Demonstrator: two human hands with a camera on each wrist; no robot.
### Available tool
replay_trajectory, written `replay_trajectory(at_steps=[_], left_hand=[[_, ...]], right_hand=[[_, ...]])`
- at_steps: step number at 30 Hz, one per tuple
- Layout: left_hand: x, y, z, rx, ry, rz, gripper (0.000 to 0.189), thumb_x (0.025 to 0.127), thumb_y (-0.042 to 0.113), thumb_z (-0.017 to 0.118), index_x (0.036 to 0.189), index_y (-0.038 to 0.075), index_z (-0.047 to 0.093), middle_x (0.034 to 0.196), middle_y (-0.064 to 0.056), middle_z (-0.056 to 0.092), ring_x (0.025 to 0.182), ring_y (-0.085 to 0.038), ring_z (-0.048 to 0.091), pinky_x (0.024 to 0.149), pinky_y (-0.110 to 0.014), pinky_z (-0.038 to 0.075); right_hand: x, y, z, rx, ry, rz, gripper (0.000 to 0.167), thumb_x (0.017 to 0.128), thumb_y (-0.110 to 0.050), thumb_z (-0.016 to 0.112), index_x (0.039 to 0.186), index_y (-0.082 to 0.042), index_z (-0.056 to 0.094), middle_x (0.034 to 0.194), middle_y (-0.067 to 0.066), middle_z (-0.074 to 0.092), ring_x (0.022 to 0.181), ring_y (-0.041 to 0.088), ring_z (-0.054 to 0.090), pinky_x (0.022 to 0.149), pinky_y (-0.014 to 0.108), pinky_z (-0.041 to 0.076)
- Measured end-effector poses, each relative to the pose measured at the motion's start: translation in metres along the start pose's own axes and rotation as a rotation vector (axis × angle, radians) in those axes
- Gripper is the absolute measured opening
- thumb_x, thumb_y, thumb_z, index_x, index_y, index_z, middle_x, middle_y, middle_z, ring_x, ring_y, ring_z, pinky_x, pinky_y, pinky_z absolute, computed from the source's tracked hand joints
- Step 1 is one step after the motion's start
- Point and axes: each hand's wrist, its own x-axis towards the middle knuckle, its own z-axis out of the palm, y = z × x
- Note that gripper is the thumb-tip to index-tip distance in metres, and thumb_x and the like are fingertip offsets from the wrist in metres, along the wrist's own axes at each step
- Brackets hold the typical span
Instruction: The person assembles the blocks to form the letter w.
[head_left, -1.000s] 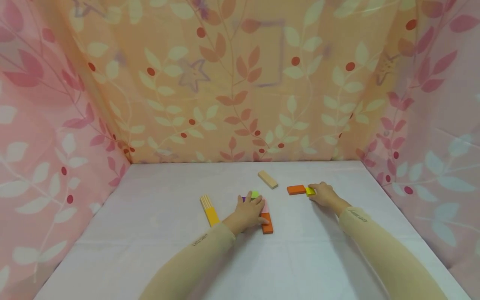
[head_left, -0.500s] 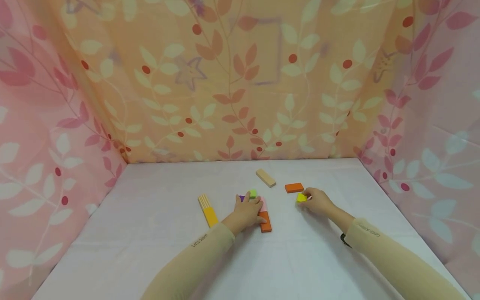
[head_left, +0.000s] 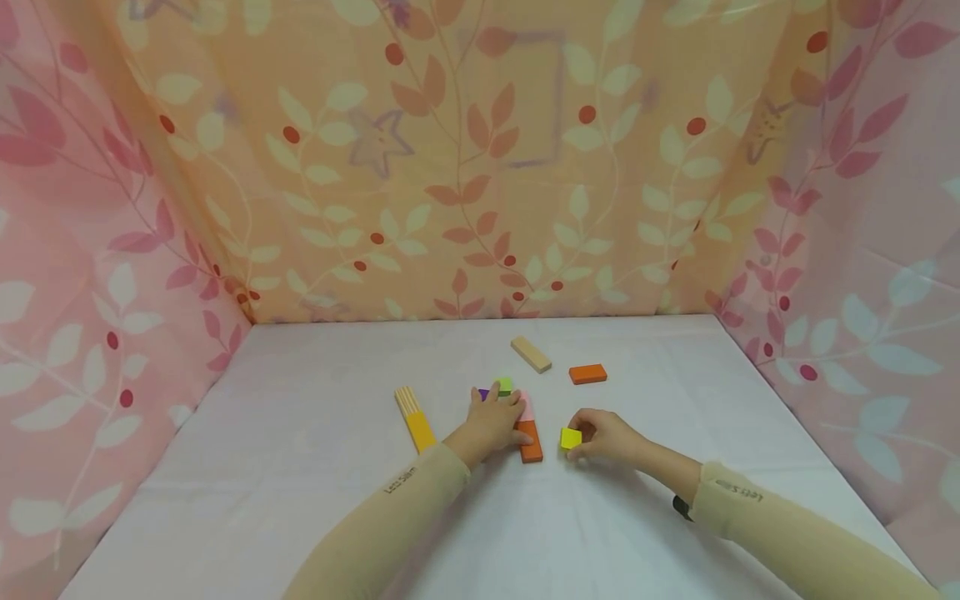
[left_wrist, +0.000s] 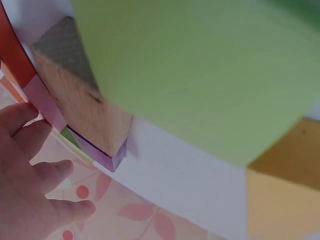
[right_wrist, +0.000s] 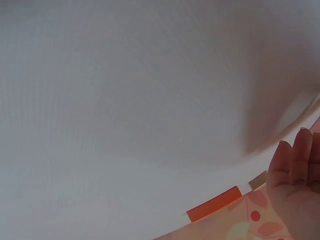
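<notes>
My left hand [head_left: 491, 423] lies with spread fingers over a row of wooden blocks. Its fingers touch the pink block [head_left: 527, 407], and the thumb rests by the near orange block [head_left: 532, 450]. A purple block [head_left: 483, 395] and a light green block [head_left: 505, 386] show past the fingertips. Beside the row, the left wrist view shows a plain wood block [left_wrist: 85, 107] mostly hidden by the hand in the head view. My right hand [head_left: 607, 435] pinches a yellow block [head_left: 570, 439] between thumb and fingers, just right of the near orange block. That block is outside the right wrist view.
Farther back lie another orange block [head_left: 588, 374] and a natural wood block [head_left: 531, 354]. To the left, a yellow piece with several pale strips [head_left: 417, 421] is partly covered by my left forearm. A large green surface [left_wrist: 200, 75] blocks much of the left wrist view. Patterned curtains surround the white table [head_left: 300, 375].
My right hand has drawn the yellow block away from the far orange block, nearer to me and leftward toward the row. The left hand has stayed on the row.
</notes>
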Motion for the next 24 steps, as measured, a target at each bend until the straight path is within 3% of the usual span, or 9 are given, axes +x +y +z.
replay_trajectory(at_steps=[6,14,16,20,24], left_hand=[[0.001,0.000,0.001,0.007,0.011,0.004,0.075,0.086,0.062,0.057,0.148,0.022,0.044,0.154,0.006,0.036,0.145,-0.030,0.022,0.112,-0.059,0.019],[0.002,0.000,0.002,0.004,0.012,0.009,0.075,0.086,0.062,0.058,0.147,0.021,0.044,0.154,0.005,0.036,0.145,-0.030,0.023,0.112,-0.060,0.020],[0.001,0.000,0.002,0.005,0.013,0.010,0.075,0.086,0.062,0.057,0.147,0.021,0.044,0.154,0.005,0.036,0.145,-0.030,0.023,0.112,-0.060,0.020],[0.000,0.000,0.001,0.002,0.017,0.009,0.074,0.086,0.062,0.058,0.147,0.021,0.045,0.154,0.005,0.037,0.144,-0.030,0.024,0.112,-0.059,0.021],[-0.001,-0.001,0.000,-0.019,0.017,0.012,0.073,0.087,0.060,0.059,0.147,0.020,0.046,0.153,0.005,0.038,0.144,-0.031,0.025,0.111,-0.060,0.021]], right_hand=[[-0.003,-0.003,0.006,0.006,-0.048,-0.038,0.031,0.074,-0.012,0.085,0.094,-0.005,0.062,0.086,-0.002,0.059,0.077,0.017,0.051,0.068,0.025,0.047],[-0.004,-0.005,0.011,-0.090,-0.154,-0.133,0.035,0.075,-0.023,0.085,0.097,-0.008,0.064,0.091,-0.005,0.060,0.086,0.016,0.049,0.078,0.030,0.044],[-0.001,-0.005,0.009,-0.071,-0.207,-0.119,0.031,0.078,-0.022,0.083,0.098,-0.008,0.064,0.091,-0.005,0.058,0.087,0.016,0.048,0.078,0.031,0.044],[0.008,-0.002,0.005,0.019,-0.305,-0.011,0.014,0.086,-0.013,0.074,0.095,-0.009,0.065,0.081,-0.002,0.052,0.080,0.017,0.048,0.070,0.029,0.041],[0.016,-0.004,0.005,0.043,-0.351,0.062,0.009,0.085,-0.011,0.074,0.091,-0.011,0.068,0.075,0.000,0.049,0.075,0.017,0.047,0.066,0.029,0.036]])
